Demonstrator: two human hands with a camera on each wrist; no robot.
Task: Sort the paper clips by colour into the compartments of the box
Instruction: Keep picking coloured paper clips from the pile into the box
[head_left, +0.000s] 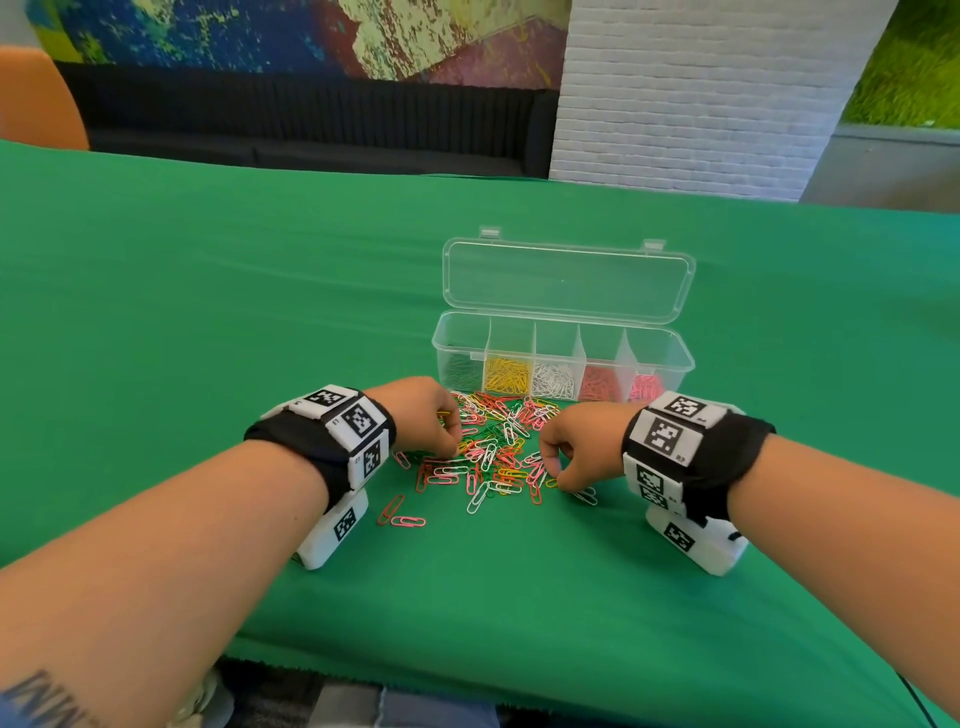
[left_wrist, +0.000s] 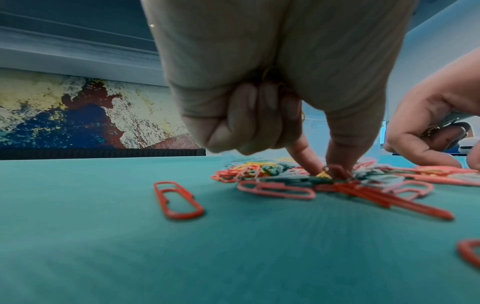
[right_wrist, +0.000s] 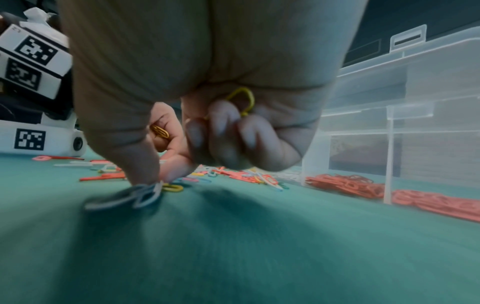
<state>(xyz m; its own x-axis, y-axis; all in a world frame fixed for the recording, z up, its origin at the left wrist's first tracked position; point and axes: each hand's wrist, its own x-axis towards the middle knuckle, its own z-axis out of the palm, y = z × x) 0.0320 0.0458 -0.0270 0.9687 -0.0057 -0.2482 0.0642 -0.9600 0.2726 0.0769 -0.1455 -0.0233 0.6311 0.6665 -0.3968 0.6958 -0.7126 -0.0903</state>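
Grip: the right hand (right_wrist: 207, 102) has its outer fingers curled over yellow clips (right_wrist: 242, 100) held against the palm, while thumb and forefinger pinch down on a yellow clip on the cloth (right_wrist: 172, 188), just beside two white clips (right_wrist: 135, 197). The left hand (left_wrist: 272, 82) likewise has its fingers curled, with a trace of yellow wire in the palm, and its thumb and forefinger tips (left_wrist: 337, 160) pressed into the pile; whether they have caught a clip cannot be told.

Green cloth (head_left: 519, 597): covers the table and carries everything.

Box (head_left: 563, 358): clear plastic, at 12 o'clock from the hands, lid (head_left: 566, 280) laid open behind it. Five compartments, reading 9 to 3 o'clock: green, yellow, white, red, pink clips.

Pile of mixed clips (head_left: 493, 447): between the hands, just in front of the box, spreading toward 6 o'clock.

Stray clips: a red one (head_left: 390, 509) and a pink one (head_left: 408, 521) lie at 7 o'clock from the pile, apart from it.
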